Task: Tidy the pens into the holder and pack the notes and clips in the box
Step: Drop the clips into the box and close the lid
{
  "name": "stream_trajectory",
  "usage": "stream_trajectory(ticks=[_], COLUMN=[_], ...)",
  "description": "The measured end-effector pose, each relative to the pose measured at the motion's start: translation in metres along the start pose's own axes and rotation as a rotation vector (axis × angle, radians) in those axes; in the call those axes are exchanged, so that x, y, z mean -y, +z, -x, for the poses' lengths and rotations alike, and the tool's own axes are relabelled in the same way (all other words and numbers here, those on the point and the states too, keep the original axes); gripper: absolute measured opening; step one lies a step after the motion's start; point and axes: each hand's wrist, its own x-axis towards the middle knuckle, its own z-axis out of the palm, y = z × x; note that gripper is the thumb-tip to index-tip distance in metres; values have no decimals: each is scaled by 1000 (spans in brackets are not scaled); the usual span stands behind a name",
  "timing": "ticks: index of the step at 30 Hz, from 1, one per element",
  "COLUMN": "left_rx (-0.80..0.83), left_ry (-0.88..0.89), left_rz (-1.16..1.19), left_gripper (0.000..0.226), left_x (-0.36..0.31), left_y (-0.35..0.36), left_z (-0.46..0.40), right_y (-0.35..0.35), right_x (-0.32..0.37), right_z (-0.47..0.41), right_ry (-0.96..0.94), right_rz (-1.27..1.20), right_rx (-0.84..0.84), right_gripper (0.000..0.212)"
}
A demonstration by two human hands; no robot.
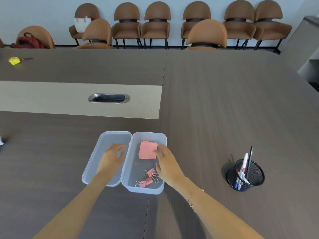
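A clear plastic box [162, 140] sits on the dark table in front of me. Inside it lie a stack of pink notes [147, 150] at the far end and several pink binder clips [148, 178] at the near end. Its clear lid [103, 140] lies flat just left of the box. My left hand [112, 158] hovers over the lid with fingers spread and holds nothing. My right hand [166, 163] reaches over the box, fingertips at the right edge of the notes. A black mesh pen holder [246, 176] at the right contains several pens [244, 165].
The table [224, 109] has a beige centre strip with an oval cable port [109, 98]. A yellow object [15, 60] lies at the far left. Brown chairs [156, 23] line the far wall; one holds a red bag [28, 41].
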Motion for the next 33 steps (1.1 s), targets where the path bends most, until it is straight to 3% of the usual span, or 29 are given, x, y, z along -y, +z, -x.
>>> stream_trajectory(ticks=[3, 8, 11, 13, 19, 23, 25, 28, 30, 33], left_rx=[-76, -80, -33, -2, -199, 67, 237, 399, 401, 308], left_ry=[-92, -392, -599, -669, -388, -136, -26, 57, 32, -18], left_rz=[-181, -251, -139, -43, -73, 48, 140, 330, 418, 505], left_gripper=[56, 94, 103, 94, 30, 18, 25, 56, 68, 68], left_x=[18, 38, 54, 65, 37, -20, -49, -73, -80, -95], left_y=[-6, -6, -7, -11, -64, -98, -97, -66, -40, -9], left_z=[-13, -21, -25, -28, -28, -34, -28, -12, -5, 3], right_y=[-5, -2, 1, 2, -2, -4, -4, -3, -5, -7], right_x=[3, 5, 7, 8, 8, 7, 5, 1, 1, 2], right_z=[15, 23, 22, 22, 21, 20, 20, 21, 23, 25], right_ry=[207, 363, 431, 450, 493, 520, 527, 531, 527, 534], right_rz=[-231, -511, -637, -674, -741, -776, -788, -834, -842, -863], right_rx=[26, 6, -3, 7, -12, 4, 6, 10, 21, 19], right_gripper=[64, 63, 56, 50, 44, 44, 46, 47, 46, 46])
